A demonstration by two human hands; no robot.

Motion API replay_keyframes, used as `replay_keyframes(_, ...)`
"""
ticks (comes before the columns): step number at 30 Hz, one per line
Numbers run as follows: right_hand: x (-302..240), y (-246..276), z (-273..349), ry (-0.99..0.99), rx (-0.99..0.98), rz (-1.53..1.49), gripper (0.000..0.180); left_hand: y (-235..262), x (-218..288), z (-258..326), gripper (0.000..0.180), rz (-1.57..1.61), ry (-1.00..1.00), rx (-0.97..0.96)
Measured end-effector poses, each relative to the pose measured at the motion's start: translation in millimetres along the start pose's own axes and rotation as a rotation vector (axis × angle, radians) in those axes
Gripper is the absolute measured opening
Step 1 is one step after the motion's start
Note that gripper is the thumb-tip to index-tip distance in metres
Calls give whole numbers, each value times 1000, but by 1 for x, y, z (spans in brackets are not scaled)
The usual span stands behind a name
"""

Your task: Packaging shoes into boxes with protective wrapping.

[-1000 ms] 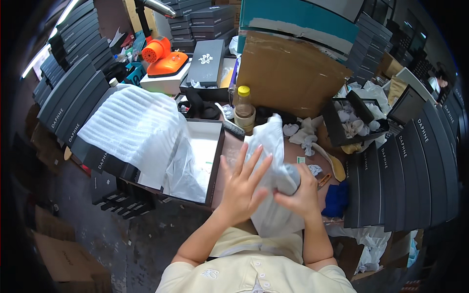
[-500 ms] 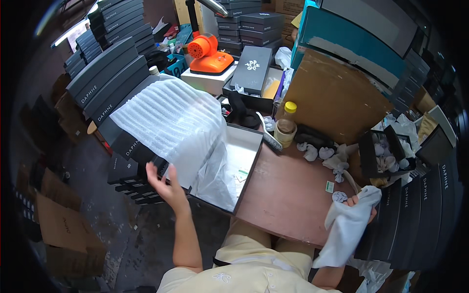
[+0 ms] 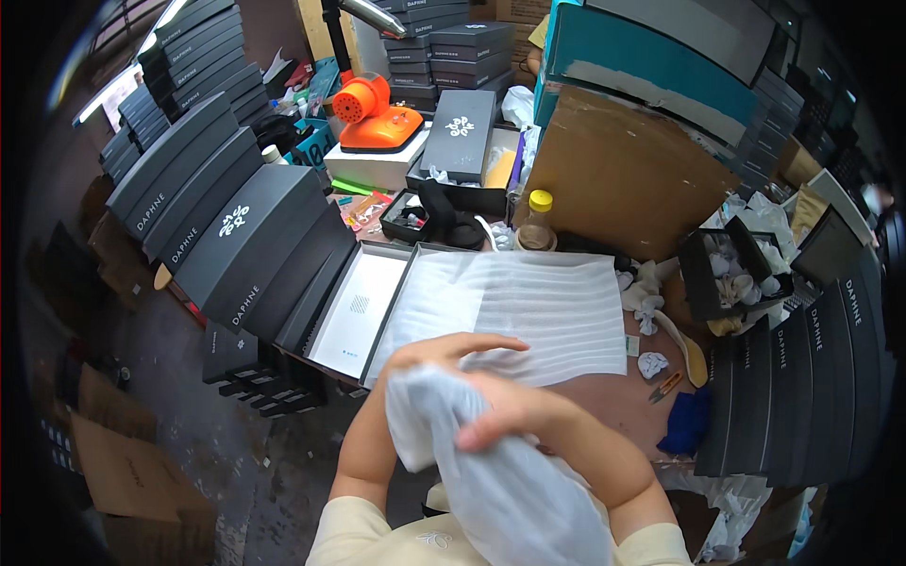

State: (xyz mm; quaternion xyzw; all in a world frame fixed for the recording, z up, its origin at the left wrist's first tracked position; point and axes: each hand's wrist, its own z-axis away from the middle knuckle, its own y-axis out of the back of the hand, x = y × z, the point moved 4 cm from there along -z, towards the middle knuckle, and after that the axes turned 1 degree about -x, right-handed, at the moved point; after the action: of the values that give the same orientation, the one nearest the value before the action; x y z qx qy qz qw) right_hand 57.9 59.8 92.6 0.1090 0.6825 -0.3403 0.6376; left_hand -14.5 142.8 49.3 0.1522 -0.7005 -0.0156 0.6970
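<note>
My right hand [image 3: 514, 407] grips a soft white cloth-like wrap [image 3: 528, 500], which hangs down in front of my shirt. Whatever may be inside the wrap is hidden. Just behind it, my left hand [image 3: 448, 351] stretches its fingers out flat over a white ribbed foam sheet [image 3: 547, 302]. Whether the palm presses on the sheet cannot be told. The foam lies across an open dark grey shoebox and onto the brown table [image 3: 599, 401]. At its left side the box's white inner face [image 3: 363, 307] shows.
Dark shoeboxes [image 3: 274, 255] crowd the left and more boxes [image 3: 821, 377] stand at right. Crumpled white paper [image 3: 652, 365], orange-handled snips [image 3: 666, 386] and a blue cloth [image 3: 686, 422] lie at the table's right. A yellow-capped bottle [image 3: 538, 222] and an orange device [image 3: 377, 123] stand behind.
The foam sheet has swung from the left side over to the right, across the box and table. My right hand has carried the white wrap leftward to my body. My left hand has moved right.
</note>
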Motion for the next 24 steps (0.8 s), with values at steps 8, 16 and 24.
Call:
replay_keyframes(8,-77,132,-123,241,492,-435,55,0,-72,11,40,-1187,307,488)
replay_keyframes(16,19,227,-148,-524,753,752,75,9,-90,68,61,-1087,407,349)
replay_keyframes(24,87,220,-171,-515,1155,1187,49,5,-124,75,47,-1343,642,432)
